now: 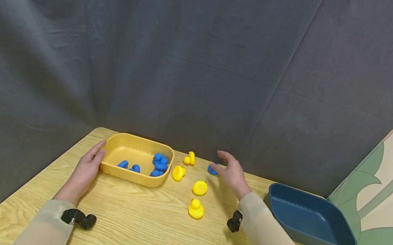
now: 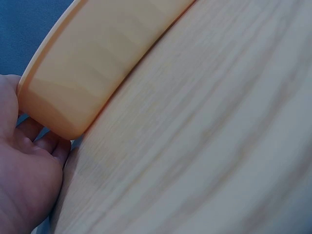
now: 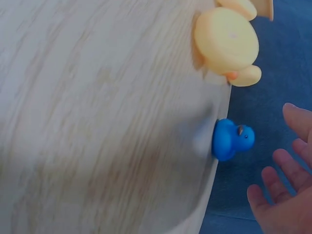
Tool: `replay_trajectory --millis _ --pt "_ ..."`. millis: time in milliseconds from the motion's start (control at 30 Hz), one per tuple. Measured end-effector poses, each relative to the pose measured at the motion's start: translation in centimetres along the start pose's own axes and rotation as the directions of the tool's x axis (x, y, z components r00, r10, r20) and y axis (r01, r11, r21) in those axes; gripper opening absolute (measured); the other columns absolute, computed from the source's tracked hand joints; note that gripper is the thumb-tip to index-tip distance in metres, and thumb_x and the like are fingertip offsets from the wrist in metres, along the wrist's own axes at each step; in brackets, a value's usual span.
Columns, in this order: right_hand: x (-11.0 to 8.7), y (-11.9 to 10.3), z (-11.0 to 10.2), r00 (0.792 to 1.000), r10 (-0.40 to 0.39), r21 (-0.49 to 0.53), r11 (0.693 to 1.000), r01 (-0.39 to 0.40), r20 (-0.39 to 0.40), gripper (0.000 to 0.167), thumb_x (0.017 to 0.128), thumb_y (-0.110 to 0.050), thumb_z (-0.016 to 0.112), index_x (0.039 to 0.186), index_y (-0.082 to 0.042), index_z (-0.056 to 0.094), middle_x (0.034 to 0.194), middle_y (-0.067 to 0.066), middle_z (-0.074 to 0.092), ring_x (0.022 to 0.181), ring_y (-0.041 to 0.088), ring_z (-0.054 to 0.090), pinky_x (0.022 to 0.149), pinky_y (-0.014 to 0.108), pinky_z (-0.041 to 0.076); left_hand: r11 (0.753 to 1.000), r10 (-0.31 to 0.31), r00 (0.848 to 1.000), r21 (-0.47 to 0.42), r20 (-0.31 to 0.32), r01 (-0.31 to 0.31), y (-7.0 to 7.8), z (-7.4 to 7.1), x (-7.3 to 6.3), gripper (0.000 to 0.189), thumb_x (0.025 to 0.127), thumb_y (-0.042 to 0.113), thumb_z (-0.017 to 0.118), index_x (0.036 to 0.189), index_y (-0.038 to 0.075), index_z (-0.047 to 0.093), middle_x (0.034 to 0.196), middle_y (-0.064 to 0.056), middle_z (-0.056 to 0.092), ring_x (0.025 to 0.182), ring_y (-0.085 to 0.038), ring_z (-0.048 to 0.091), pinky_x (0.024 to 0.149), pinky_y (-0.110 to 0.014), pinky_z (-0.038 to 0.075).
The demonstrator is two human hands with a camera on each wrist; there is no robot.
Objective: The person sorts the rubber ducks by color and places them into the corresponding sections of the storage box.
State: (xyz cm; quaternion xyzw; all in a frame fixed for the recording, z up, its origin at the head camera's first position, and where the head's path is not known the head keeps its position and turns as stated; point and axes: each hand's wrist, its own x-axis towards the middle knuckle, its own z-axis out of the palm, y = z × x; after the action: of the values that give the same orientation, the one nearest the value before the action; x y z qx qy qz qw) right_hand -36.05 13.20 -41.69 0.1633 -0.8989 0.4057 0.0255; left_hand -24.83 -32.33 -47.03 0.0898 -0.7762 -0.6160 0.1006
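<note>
At the left end of a yellow plastic bin (image 1: 126,175), my left hand (image 1: 87,167) grips its corner, with the thumb by the rim and the fingers against the outer wall. Several blue rubber ducks (image 1: 160,166) lie inside that bin. My right hand (image 1: 231,174), fingers spread and holding nothing, hovers beside a single blue duck (image 3: 229,140) near the table's back edge. In the head view the hand partly covers this duck. Between the bin and my right hand are several yellow rubber ducks (image 1: 200,187), some upright and some tipped over.
On the right of the wooden table (image 1: 148,230) stands a dark blue bin (image 1: 311,237). A grey curtain (image 1: 190,61) hangs directly behind the table's back edge. A flower-patterned panel (image 1: 390,239) borders the right side.
</note>
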Motion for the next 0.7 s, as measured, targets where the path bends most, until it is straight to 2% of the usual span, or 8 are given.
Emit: replay_trajectory --millis 433,700 --pt "0.4 1.9 1.0 0.997 0.063 -0.013 0.998 -0.062 0.053 0.070 0.108 -0.021 0.075 0.167 -0.002 0.044 0.169 0.026 0.044 0.155 0.047 0.041 0.128 0.061 0.035 1.000 -0.002 1.000 -0.007 0.001 0.002 0.0 -0.1 0.0 0.063 0.122 0.039 0.035 0.180 0.024 0.015 0.185 -0.005 0.010 0.170 -0.028 0.007 0.136 -0.049 0.014" --pt "0.4 2.8 1.8 0.994 0.074 -0.007 0.997 -0.074 0.082 0.069 0.109 -0.019 0.074 0.167 0.001 0.042 0.168 0.028 0.044 0.148 0.050 0.049 0.122 0.061 0.043 1.000 -0.004 1.000 -0.004 -0.008 0.004 0.0 0.0 0.1 0.063 0.122 0.042 0.035 0.180 0.025 0.016 0.185 -0.005 0.009 0.170 -0.029 0.007 0.136 -0.050 0.014"
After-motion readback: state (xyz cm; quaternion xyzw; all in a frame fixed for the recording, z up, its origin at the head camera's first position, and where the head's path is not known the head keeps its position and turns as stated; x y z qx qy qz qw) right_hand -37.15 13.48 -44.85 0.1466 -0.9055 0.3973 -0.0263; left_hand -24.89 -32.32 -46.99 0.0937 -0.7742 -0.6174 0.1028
